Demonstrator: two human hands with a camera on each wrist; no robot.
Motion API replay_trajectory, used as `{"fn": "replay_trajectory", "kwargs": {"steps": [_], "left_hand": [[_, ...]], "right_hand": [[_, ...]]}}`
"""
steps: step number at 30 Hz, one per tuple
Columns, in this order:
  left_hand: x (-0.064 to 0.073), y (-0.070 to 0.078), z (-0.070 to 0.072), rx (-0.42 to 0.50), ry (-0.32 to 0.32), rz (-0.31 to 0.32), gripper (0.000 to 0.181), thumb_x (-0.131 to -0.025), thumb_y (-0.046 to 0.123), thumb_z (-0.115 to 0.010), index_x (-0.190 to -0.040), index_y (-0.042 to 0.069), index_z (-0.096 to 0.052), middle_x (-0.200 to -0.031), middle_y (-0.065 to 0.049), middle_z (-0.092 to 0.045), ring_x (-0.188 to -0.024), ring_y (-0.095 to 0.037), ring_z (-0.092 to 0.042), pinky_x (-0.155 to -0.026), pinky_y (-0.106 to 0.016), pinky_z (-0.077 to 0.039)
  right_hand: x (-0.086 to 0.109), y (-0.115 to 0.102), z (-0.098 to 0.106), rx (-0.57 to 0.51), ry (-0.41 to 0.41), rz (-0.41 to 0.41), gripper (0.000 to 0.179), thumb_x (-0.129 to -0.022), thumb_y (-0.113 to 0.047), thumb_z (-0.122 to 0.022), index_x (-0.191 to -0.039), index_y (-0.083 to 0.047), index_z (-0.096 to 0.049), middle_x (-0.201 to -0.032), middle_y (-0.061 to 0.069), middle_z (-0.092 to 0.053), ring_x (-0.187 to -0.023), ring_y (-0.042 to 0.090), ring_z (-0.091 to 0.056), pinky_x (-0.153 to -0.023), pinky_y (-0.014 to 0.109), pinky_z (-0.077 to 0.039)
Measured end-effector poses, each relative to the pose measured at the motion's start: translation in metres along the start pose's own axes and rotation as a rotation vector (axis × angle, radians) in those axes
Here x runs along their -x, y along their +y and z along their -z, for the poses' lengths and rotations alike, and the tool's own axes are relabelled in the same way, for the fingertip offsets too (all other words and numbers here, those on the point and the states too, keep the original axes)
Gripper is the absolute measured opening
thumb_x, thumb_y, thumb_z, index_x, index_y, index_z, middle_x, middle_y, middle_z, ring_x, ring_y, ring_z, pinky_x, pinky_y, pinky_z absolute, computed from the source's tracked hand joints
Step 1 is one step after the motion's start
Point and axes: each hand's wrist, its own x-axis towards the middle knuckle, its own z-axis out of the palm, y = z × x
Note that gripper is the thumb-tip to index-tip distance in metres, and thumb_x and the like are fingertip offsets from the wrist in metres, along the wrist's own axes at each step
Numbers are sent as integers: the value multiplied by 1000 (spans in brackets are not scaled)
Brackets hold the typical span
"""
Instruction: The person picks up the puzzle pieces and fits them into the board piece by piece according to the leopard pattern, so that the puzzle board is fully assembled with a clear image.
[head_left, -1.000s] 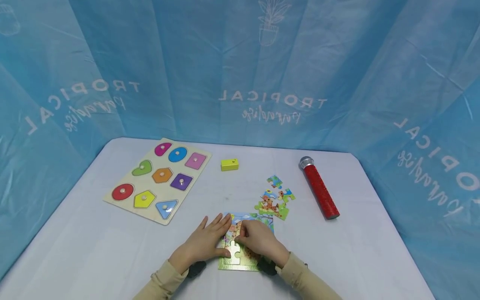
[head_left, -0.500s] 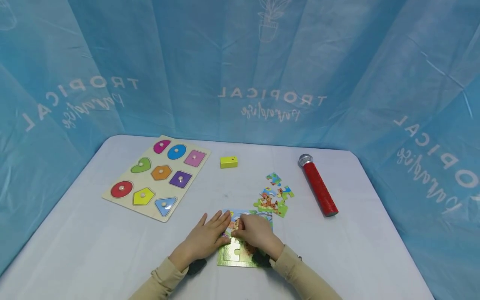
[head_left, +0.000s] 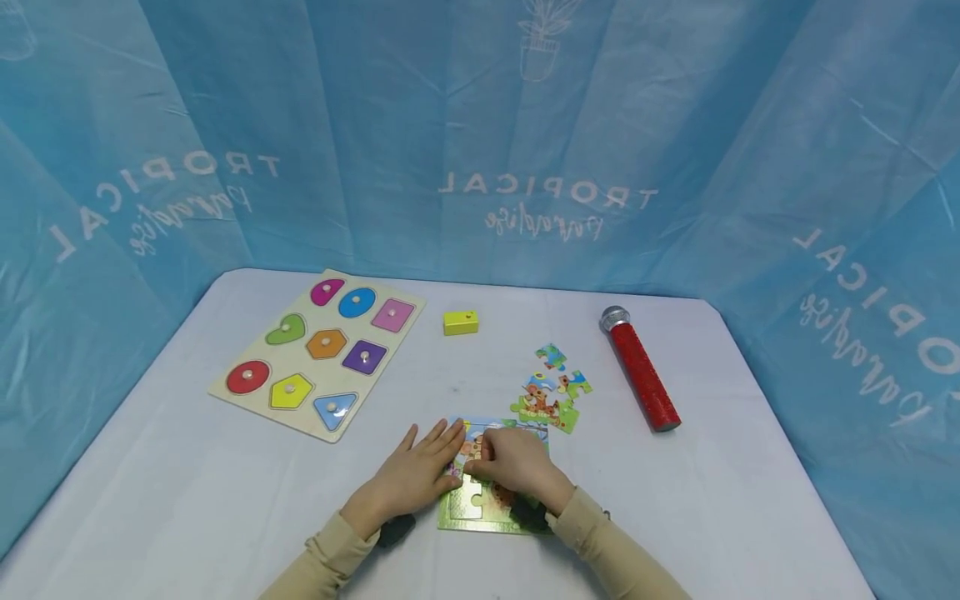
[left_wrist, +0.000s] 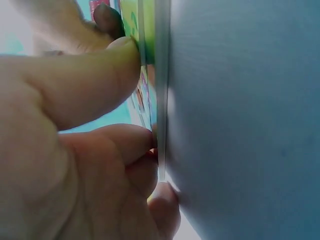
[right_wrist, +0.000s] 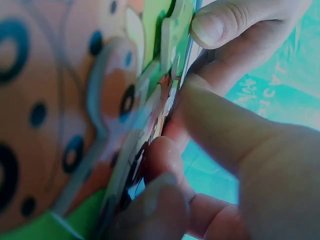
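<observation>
A jigsaw puzzle board (head_left: 491, 526) with a green border lies near the front of the table, animal pictures on its fitted pieces. Its lower left shows a bare slot (head_left: 465, 502). My left hand (head_left: 412, 477) rests along the board's left edge, fingers spread and thumb on the border; the left wrist view shows the thumb (left_wrist: 95, 82) and fingertips at that edge. Over the middle of the board, my right hand (head_left: 519, 461) has curled fingers and pinches a puzzle piece against the picture. In the right wrist view its thumb (right_wrist: 220, 117) and fingers mostly hide that piece.
Several loose puzzle pieces (head_left: 538, 406) lie just beyond the board's right corner. A red toy microphone (head_left: 643, 375) is farther right. At the left sits a knobbed shape board (head_left: 300, 367), with a yellow block (head_left: 461, 322) at the back. Blue curtains (head_left: 480, 125) surround the table.
My right thumb has shifted slightly left, over the top of the bare slot. The left hand stays in place on the board's edge; the head view has tilted a little.
</observation>
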Motion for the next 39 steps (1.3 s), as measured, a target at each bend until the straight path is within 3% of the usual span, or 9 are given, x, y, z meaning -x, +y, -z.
{"fn": "replay_trajectory", "kwargs": {"steps": [10,17,24,31,39], "left_hand": [[1,0,-2,-28,19,-3,62,-99,34,-50,-151,4,-32,-160,-10,-27,-148,-33,-23,-117,-64,-16],[2,0,3,35,-26,3,69,-100,45,-45,-152,3,-27,-161,-12,-22,-150,-34,-17,-117,-65,-10],[0,1,-3,-49,-56,9,105,-79,67,-62,-154,5,-22,-163,-10,-19,-151,-33,-16,-117,-64,-12],[0,2,0,-7,-51,13,107,-75,60,-70,-153,3,-24,-162,-12,-20,-150,-34,-16,-117,-65,-11],[1,1,-3,-15,-41,-7,107,-75,60,-69,-153,2,-24,-162,-13,-20,-150,-35,-17,-116,-66,-12]], "right_hand": [[1,-4,1,39,-37,-47,35,-77,-39,-80,-70,-20,-51,-60,-10,-47,-48,4,-40,-45,20,-31],[1,-6,0,37,-18,-40,34,-79,-37,-79,-70,-19,-52,-59,-9,-47,-47,5,-40,-45,20,-31],[2,-5,0,24,-14,-25,36,-80,-39,-78,-68,-19,-50,-57,-9,-45,-46,4,-39,-44,20,-30],[3,-2,0,33,-5,7,34,-83,-38,-75,-69,-19,-51,-58,-9,-46,-47,4,-39,-45,20,-30],[9,-1,2,65,-4,47,28,-84,-38,-75,-75,-19,-55,-65,-9,-51,-52,2,-41,-47,19,-34]]}}
